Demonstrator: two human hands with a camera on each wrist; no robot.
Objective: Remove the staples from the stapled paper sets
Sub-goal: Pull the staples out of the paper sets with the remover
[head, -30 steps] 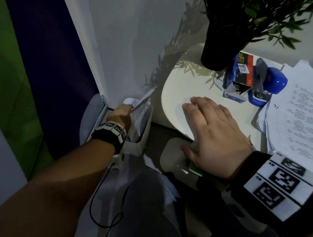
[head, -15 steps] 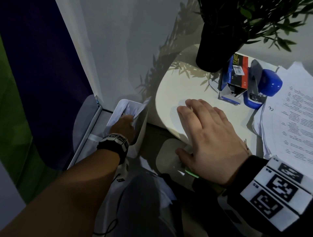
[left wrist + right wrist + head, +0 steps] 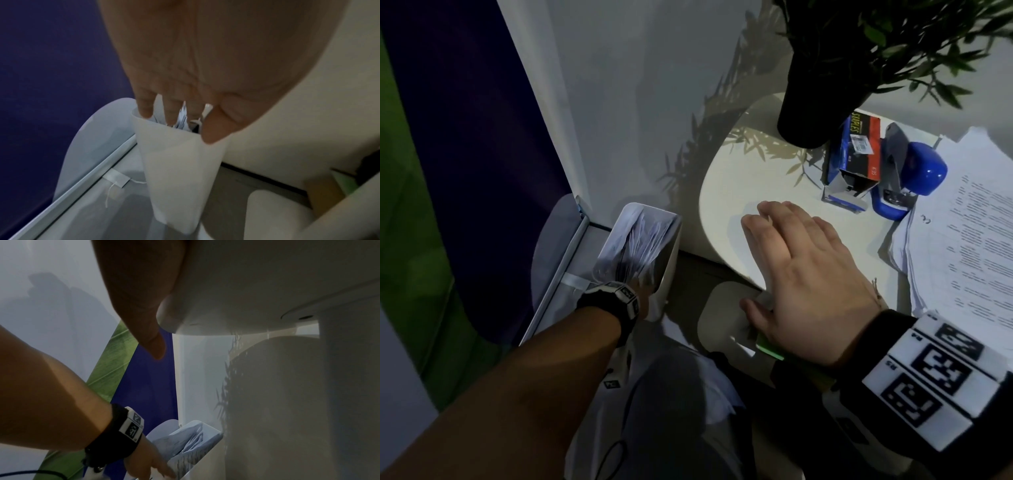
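Note:
On the floor left of the table stands a white bin stuffed with crumpled printed sheets. My left hand reaches down into it; in the left wrist view its fingers point straight down among the sheets and the thumb lies over the near rim. My right hand lies flat, fingers together, on the edge of the white round table, thumb hanging over the edge. A stack of printed paper sets lies at the table's right.
A blue stapler and an opened staples box sit behind my right hand, beside a black plant pot. Something green shows under my right wrist. A white wall and a blue-green banner stand close to the left.
My left hand has pushed the printed sheet, which stuck up above the rim, down into the bin and sunk in after it. My right hand has stayed flat on the table.

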